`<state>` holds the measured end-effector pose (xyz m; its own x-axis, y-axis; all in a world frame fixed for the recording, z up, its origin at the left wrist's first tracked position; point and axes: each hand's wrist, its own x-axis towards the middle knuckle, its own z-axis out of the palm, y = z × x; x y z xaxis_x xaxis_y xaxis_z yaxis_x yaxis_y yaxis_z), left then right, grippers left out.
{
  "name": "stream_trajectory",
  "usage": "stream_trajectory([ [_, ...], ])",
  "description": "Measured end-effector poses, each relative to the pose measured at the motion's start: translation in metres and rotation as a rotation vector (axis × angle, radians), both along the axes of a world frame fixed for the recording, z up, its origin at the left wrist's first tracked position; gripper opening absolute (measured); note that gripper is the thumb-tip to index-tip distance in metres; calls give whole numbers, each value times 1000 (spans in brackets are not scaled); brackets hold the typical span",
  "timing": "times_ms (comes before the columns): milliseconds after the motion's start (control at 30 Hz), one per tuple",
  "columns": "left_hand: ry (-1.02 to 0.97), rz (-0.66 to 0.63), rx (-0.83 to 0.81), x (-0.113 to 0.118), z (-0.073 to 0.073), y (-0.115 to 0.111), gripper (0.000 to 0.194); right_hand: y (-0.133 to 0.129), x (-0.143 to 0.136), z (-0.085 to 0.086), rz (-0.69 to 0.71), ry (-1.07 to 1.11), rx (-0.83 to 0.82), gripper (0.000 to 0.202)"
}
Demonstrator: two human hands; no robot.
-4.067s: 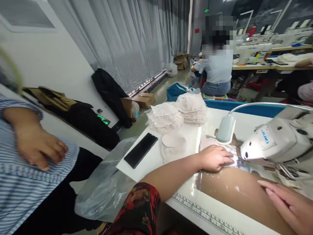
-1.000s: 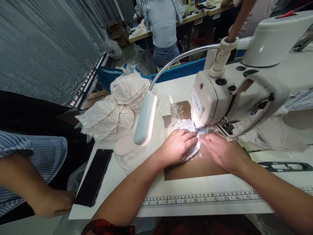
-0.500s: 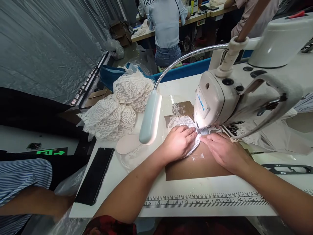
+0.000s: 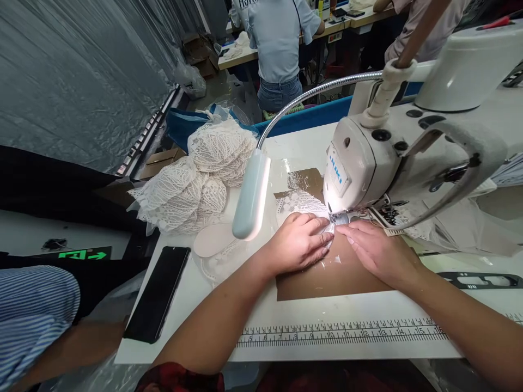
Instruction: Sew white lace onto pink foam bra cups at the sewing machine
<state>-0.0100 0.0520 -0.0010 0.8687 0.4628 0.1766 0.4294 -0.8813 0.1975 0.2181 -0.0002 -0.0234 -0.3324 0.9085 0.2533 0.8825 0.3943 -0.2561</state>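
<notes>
A white lace piece (image 4: pixel 301 202) lies under the needle area of the JUKI sewing machine (image 4: pixel 354 149). My left hand (image 4: pixel 299 242) rests flat on the lace, fingers stretched toward the presser foot and slightly apart, covering much of the piece. From the other side, my right hand (image 4: pixel 378 251) lies with its fingers extended, their tips at the lace's right edge beside the foot. Whether those tips pinch the edge is hard to see. Both hands are over a brown sheet (image 4: pixel 333 280) on the white table (image 4: pixel 302 351).
Stacked lace pieces (image 4: pixel 171 196) lie at the left, near a pale oval pad (image 4: pixel 212 240) and a black phone (image 4: pixel 158 294). A lamp (image 4: pixel 251 196) on a bent neck hangs left of the machine. A printed ruler (image 4: pixel 343 333) runs along the front. A co-worker's arm (image 4: pixel 81 348) is at far left.
The lace has turned under the foot, with less showing below my left hand. My left fingers have shifted slightly downward on it. The co-worker's arm at the left has moved lower.
</notes>
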Motion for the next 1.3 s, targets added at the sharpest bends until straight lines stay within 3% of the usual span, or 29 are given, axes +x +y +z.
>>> stream_trajectory([
  [300, -40, -108, 45, -4, -4, 5, 28, 2, -1, 5, 127, -9, -7, 42],
  [733, -68, -75, -11, -5, -8, 7, 31, 2, -2, 3, 283, -100, 11, 43],
  [1000, 1, -127, 27, -6, -8, 5, 35, -4, -1, 7, 256, -165, 92, 41],
  [1300, -4, 8, -9, 2, -4, -3, 38, -3, -1, 2, 207, -154, 116, 41],
])
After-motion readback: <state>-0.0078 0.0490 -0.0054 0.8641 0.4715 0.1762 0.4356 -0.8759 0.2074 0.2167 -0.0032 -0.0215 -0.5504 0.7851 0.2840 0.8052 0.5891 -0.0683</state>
